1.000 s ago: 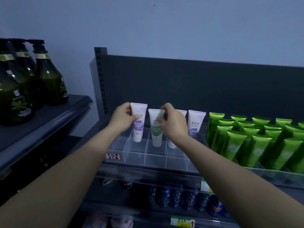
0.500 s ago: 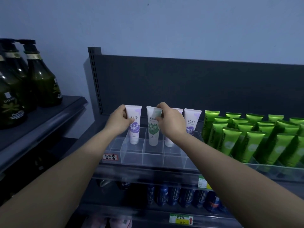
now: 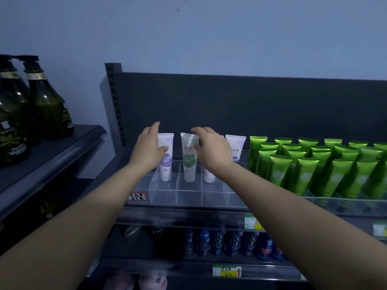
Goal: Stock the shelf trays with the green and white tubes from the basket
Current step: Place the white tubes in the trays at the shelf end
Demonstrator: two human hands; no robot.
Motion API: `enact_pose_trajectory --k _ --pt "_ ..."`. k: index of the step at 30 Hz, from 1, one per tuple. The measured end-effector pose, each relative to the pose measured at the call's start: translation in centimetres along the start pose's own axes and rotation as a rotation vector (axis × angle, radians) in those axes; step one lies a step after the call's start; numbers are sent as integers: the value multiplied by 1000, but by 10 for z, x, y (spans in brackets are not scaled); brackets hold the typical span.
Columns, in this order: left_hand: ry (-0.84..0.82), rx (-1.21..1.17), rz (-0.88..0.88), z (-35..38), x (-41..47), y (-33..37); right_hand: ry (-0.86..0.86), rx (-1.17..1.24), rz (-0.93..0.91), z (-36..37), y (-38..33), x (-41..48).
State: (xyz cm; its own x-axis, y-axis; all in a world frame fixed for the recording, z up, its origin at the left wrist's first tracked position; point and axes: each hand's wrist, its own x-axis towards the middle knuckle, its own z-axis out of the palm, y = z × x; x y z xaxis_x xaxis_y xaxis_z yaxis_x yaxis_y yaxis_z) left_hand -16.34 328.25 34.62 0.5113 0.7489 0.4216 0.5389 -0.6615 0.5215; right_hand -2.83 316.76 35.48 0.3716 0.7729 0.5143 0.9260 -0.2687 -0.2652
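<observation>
Head view: our left hand (image 3: 149, 149) and right hand (image 3: 211, 150) are spread, gripping nothing; between their fingertips the white plastic tube with green leaf print (image 3: 189, 164) stands in the clear plastic divided tray (image 3: 188, 198). Placed, we judge; next, fetch another from the unseen basket.

Green tubes (image 3: 277, 170) on the right read "Chamomile"; the white tube (image 3: 189, 162) with leaves reads "美加净".

Left hand (image 3: 149, 152): fingers extended, thumb in front of a purple-and-white tube (image 3: 166, 170). Right hand (image 3: 212, 152): fingers relaxed. The green-and-white tube (image 3: 189, 166) stands upright just left of its thumb; contact cannot be determined. Both tubes stand in the clear tray (image 3: 188, 195) below the hands.
</observation>
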Motion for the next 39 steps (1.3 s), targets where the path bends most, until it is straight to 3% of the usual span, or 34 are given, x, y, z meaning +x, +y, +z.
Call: enact_pose_trajectory --k 12,30,39 --pt "-17 313 346 1 -9 82 139 -269 -60 -77 45 -33" --pt "-89 353 670 92 -119 338 -28 -572 346 -254 229 -215" --pt "-179 307 799 164 -198 423 -155 -620 522 -309 303 -331"
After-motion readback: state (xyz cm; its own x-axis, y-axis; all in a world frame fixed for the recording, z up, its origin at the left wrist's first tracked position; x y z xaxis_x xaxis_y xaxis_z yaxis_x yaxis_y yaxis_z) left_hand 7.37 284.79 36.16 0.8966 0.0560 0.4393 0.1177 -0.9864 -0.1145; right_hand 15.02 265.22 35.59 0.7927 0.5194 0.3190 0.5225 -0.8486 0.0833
